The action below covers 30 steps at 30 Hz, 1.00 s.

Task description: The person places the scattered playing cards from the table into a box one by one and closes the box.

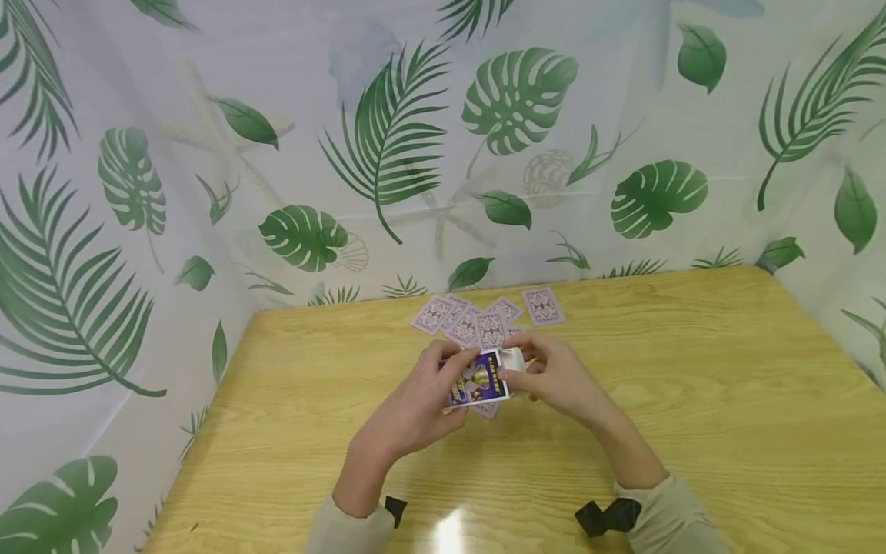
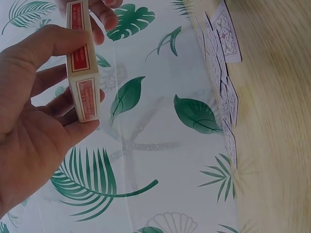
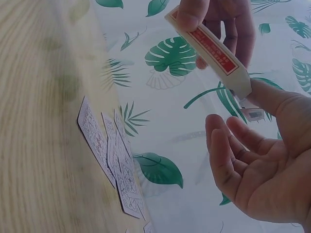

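A purple card box [image 1: 477, 378] with a gold trophy picture is held above the table, its white end flap [image 1: 513, 360] standing out at the right. My left hand [image 1: 422, 396] grips the box by its edges, thumb on one side and fingers on the other. Red printed panels on the narrow sides of the card box [image 2: 80, 53] show in the left wrist view. At the flap end, my right hand [image 1: 557, 381] touches the box with its thumb. The other fingers of the right hand [image 3: 262, 165] are loosely bent and apart from the box. The box's inside is hidden.
Several patterned playing cards [image 1: 465, 327] lie scattered and overlapping beyond the hands, near the table's back edge. One single card [image 1: 543, 306] lies apart at their right. Another card [image 1: 487, 408] shows partly below the box. A leaf-print cloth [image 1: 415, 154] hangs behind the wooden table [image 1: 692, 369].
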Available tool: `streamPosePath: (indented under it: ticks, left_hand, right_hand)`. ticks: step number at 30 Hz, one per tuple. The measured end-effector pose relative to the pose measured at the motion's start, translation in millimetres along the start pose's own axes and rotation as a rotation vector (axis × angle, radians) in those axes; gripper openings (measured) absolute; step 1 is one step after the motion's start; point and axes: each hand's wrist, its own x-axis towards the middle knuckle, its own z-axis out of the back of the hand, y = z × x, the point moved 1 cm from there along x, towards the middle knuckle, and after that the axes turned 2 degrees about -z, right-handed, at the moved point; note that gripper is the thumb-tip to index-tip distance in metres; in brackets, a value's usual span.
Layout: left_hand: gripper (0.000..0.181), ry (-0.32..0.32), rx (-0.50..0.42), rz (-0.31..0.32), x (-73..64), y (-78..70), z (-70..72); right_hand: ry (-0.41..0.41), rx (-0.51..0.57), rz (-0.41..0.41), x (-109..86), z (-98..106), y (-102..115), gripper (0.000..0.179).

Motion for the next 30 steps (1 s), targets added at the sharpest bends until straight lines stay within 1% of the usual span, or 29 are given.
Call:
streamPosePath:
  ticks: [4, 9, 11, 14, 17, 20, 24, 27, 30]
  left_hand:
    - [0.072, -0.012, -0.034, 0.009, -0.3, 2.1, -0.2]
    - [0.071, -0.003, -0.065, 0.016, 0.0, 2.8, -1.6]
    - [0.071, -0.006, -0.064, 0.020, 0.9, 3.5, -1.2]
    - [0.070, -0.009, -0.058, 0.044, 2.7, 5.7, 1.9]
    - [0.070, -0.009, -0.050, 0.074, 2.3, 9.2, 5.9]
    - [0.072, -0.018, -0.046, 0.101, -0.2, 14.6, 9.5]
    - [0.073, -0.040, -0.047, 0.154, -5.1, 22.8, 14.8]
    - [0.073, -0.050, -0.061, 0.184, -8.0, 27.4, 18.3]
    - [0.073, -0.060, -0.076, 0.202, -9.5, 30.7, 21.1]
  right_hand:
    - [0.014, 0.012, -0.005, 1.2, 0, -1, 0.046]
    - [0.030, 0.046, -0.020, -0.5, 2, -3, 0.045]
    - [0.033, 0.062, -0.025, -0.3, 4, -4, 0.044]
    - [0.029, 0.066, -0.025, 1.6, 9, -5, 0.045]
    - [-0.002, 0.029, -0.038, 2.0, 19, -7, 0.048]
    - [-0.054, -0.091, -0.058, 0.0, 34, -12, 0.052]
    - [-0.102, -0.348, -0.089, -1.9, 53, -23, 0.058]
    - [-0.091, -0.527, -0.143, -1.8, 63, -33, 0.064]
    - [-0.052, -0.641, -0.214, -0.2, 67, -43, 0.068]
